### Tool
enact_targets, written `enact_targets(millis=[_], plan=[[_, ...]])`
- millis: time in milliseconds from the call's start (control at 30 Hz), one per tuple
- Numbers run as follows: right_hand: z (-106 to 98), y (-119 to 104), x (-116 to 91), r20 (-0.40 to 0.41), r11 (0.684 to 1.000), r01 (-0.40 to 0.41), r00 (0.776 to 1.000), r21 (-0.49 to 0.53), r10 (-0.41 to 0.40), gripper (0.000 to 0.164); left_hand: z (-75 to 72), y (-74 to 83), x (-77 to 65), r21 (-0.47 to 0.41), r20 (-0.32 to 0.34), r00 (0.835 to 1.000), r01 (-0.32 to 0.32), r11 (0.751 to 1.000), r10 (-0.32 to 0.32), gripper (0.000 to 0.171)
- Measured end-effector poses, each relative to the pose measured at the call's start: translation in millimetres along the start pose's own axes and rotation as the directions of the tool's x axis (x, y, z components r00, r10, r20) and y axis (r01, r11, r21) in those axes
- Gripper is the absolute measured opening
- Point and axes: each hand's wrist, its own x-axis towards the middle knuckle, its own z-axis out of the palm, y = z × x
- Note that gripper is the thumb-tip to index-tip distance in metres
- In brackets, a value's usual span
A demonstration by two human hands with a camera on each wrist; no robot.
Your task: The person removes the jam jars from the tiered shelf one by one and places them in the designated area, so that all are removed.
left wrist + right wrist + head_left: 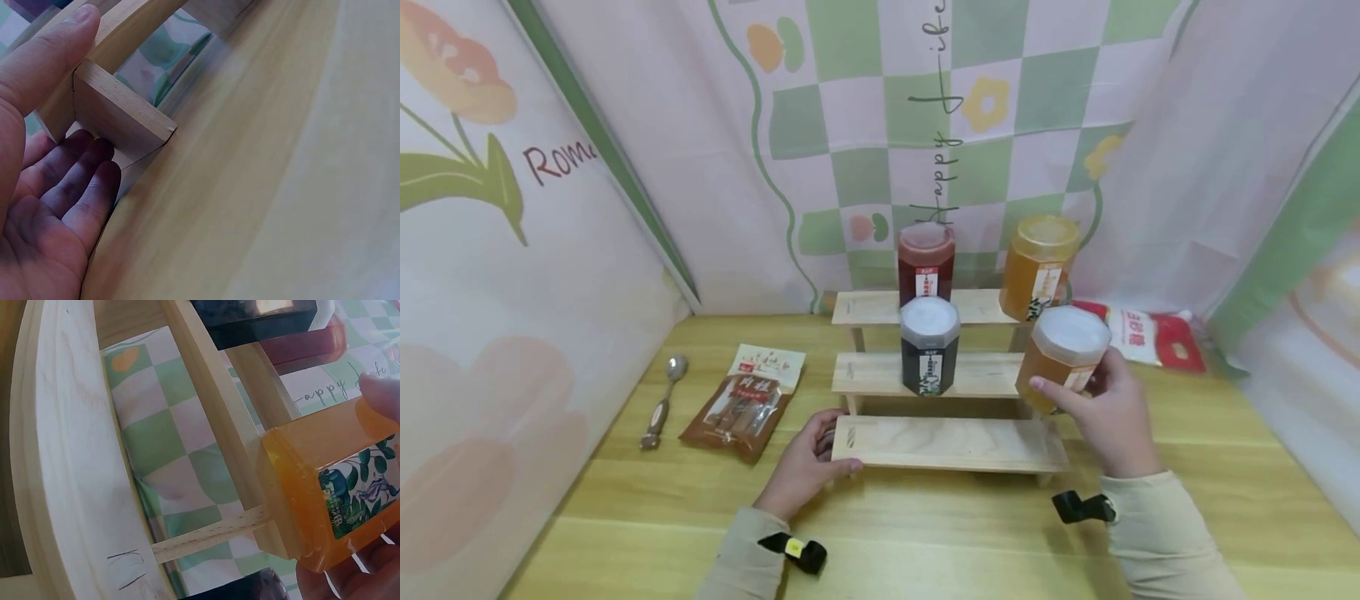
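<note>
A three-step wooden display shelf [955,442] stands on the table. My left hand [808,467] grips the left end of its lowest step, thumb on top and fingers [94,194] curled beneath beside the support. In my right hand [1116,412] is an octagonal jar of amber-orange contents [1052,367] with a white lid, held at the right end of the middle step. The right wrist view shows this jar [306,487] side-on, its label printed with leaves. A dark jar [929,350] sits on the middle step. On the top step are a red jar [917,258] and a yellow-lidded jar [1037,267].
Left of the shelf lie a spoon [664,404] and a brown packet of sticks [741,408]. A red and white bag [1150,336] lies behind, to the right. Printed curtains [850,125] hang close behind the shelf and along both sides.
</note>
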Motion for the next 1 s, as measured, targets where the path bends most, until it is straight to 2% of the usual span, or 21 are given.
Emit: enact_targets(millis=[533,1000], plan=[[13,-4,7,-0.002,1.0,-0.005,1.0,0.018,0.005,0.083,-0.4,0.6,-0.9,0.0,-0.007,1.0,0.002,1.0,-0.002,0.092],[23,-4,11,-0.049,0.995,-0.07,0.996,0.064,0.073,0.089,-1.2,-1.1,-0.2,0.026,-0.013,1.0,0.015,1.0,-0.015,0.096]])
